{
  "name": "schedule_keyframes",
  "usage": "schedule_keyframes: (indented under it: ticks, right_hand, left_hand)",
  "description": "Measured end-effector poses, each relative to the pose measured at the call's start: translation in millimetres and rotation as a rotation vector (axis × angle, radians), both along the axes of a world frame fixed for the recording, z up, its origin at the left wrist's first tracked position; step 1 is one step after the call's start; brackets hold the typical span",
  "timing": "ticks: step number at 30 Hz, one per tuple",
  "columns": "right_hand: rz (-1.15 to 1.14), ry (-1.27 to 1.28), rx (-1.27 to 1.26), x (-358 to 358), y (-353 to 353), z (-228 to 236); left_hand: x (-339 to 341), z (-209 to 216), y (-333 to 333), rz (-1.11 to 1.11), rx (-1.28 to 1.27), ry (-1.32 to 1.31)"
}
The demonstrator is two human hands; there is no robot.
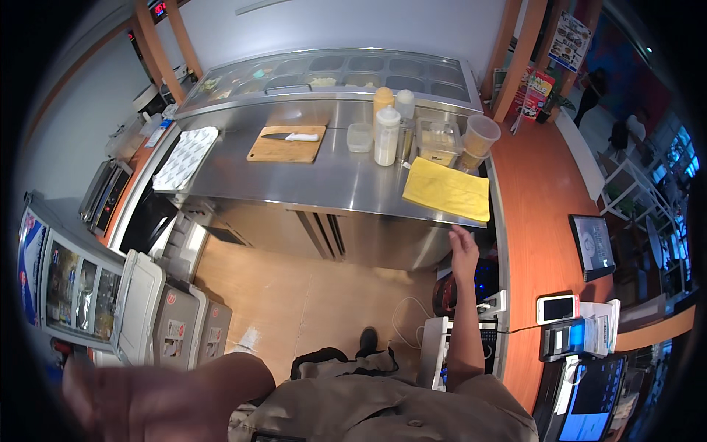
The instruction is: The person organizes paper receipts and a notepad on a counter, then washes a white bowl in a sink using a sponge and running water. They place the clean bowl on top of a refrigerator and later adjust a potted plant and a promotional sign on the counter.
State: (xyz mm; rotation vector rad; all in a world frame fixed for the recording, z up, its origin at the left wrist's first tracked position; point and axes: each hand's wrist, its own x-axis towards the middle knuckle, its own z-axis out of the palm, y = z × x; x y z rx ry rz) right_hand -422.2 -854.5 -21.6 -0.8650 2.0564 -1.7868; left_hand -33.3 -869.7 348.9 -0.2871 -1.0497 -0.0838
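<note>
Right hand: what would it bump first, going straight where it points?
The right hand would probably meet the yellow cloth on the steel counter; depth is unclear, so maybe the counter first.

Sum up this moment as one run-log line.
right hand: nothing visible held, near folded yellow cloth | left hand: blurred, lower left | white-handled knife: on rectangular wooden board
</note>
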Motion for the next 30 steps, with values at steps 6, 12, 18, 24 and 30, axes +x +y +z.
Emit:
schedule_keyframes:
  ticks: [6,12,18,24,30]
  right_hand:
    - [-0.441,0.353,0.352,-115.9,-50.2,-37.9]
    - [-0.611,0.332,0.549,-144.8,-68.0,-74.0]
    - [-0.722,0.373,0.553,-170.0,-67.4,-90.2]
    - [-0.718,0.303,0.573,-181.5,-66.1,-90.3]
    - [-0.664,0.412,0.479,-169.2,-58.4,-85.8]
  left_hand:
    - [-147.7,-194.4,-174.2,-0.239,0.994,-1.038]
    - [-291.1,-380.5,-268.3,0.009,1.109,-1.749]
    - [-352.5,-428.6,-289.7,0.033,1.242,-1.790]
    - [-354.0,-418.4,-293.3,-0.005,0.972,-1.693]
    - [-344.8,-403.2,-296.4,-0.310,0.625,-1.320]
